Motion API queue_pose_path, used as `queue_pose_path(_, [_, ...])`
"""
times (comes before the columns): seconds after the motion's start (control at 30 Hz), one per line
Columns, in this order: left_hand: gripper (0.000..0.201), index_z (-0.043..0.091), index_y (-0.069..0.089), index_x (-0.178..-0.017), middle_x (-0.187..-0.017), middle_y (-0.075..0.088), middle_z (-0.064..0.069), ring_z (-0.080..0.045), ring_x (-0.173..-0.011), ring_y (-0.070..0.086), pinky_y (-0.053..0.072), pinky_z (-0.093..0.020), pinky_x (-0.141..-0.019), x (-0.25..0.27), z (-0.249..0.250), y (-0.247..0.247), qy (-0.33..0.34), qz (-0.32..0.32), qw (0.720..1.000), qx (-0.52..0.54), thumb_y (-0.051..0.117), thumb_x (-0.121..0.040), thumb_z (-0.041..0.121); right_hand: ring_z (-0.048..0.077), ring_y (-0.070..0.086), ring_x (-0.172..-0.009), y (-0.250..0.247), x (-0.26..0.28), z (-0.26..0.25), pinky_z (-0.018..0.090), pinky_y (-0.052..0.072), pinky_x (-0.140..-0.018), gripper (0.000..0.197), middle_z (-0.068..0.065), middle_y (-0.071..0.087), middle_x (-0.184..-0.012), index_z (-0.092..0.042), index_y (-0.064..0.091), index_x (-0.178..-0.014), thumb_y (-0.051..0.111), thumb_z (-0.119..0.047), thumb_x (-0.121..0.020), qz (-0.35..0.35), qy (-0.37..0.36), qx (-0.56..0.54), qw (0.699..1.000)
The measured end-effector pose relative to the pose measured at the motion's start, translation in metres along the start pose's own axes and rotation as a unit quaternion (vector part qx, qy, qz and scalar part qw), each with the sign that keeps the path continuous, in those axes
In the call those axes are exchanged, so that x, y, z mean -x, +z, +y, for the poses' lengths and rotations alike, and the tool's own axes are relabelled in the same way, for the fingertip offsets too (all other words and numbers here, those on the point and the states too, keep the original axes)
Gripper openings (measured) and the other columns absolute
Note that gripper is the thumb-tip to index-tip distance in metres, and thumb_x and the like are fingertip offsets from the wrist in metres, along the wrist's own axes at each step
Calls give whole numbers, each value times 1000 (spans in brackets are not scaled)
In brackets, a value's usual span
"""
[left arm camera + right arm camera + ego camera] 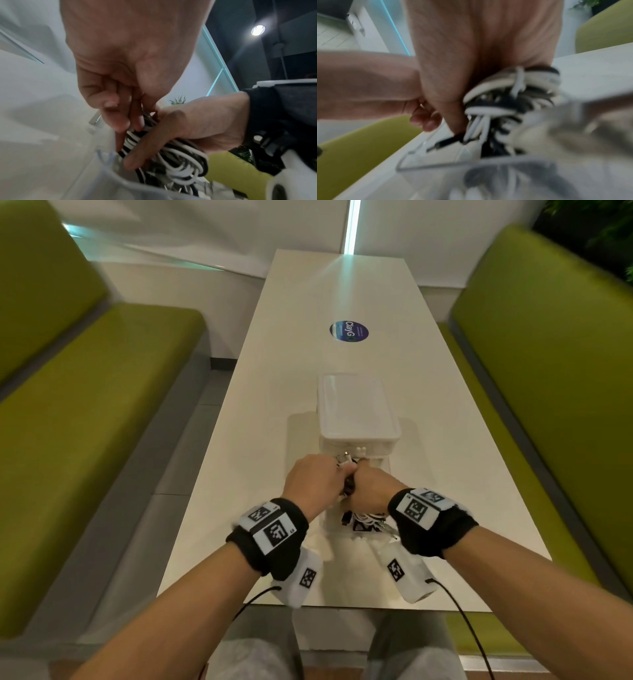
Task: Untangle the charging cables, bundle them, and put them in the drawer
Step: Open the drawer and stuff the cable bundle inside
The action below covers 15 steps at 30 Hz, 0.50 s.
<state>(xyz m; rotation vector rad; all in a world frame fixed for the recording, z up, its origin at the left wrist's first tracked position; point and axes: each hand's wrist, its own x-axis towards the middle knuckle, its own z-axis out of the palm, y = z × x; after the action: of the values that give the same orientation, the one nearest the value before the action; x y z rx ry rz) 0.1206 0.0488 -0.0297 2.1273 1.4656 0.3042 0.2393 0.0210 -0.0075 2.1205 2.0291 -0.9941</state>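
A bundle of black and white charging cables (363,520) hangs over the pulled-out clear drawer (330,527) of a white drawer box (356,412). Both hands hold it, pressed together. My left hand (313,481) pinches the coils from the left, fingertips (122,125) curled onto the cables (180,162). My right hand (371,491) wraps around the bundle (513,94) from the right, and its loops droop into the drawer (471,162). A black plug (447,142) sticks out below the right thumb. Cable ends (346,461) poke up between the hands.
The drawer box stands in the middle of a long white table (284,371) with a round blue sticker (348,331) farther back. Green benches (85,405) run along both sides. Black wires trail from both wrist cameras near the table's front edge.
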Motion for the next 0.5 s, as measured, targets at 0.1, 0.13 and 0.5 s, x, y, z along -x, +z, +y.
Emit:
queue_pose_path(0.1, [51, 16, 62, -61, -71, 71, -8, -25, -65, 67, 55, -39, -76, 3, 7, -5, -2, -27, 1000, -6, 41, -99, 43, 15, 53, -91, -9, 8, 8, 23, 45, -75, 45, 4, 59, -108, -10, 43, -119, 71, -21, -86, -41, 1, -53, 998])
queue_pose_path(0.13, [47, 15, 66, -68, -70, 70, -8, -25, -68, 68, 55, -38, -76, 2, 11, -6, 4, -36, 999, -19, 40, -99, 39, 16, 53, -95, -9, 6, 11, 23, 45, -75, 58, 5, 58, -114, -6, 38, -128, 72, -26, -86, -43, 3, -48, 998])
queue_pose_path(0.5, [38, 20, 57, -131, -111, 64, -12, -30, -102, 62, 37, -30, -69, -5, 29, -4, 91, -103, 962, -235, 38, -99, 12, 11, 51, -101, -1, 7, 25, 16, 42, -75, 84, 4, 53, -126, -3, 7, -147, 66, -24, -91, -33, -17, -160, 986])
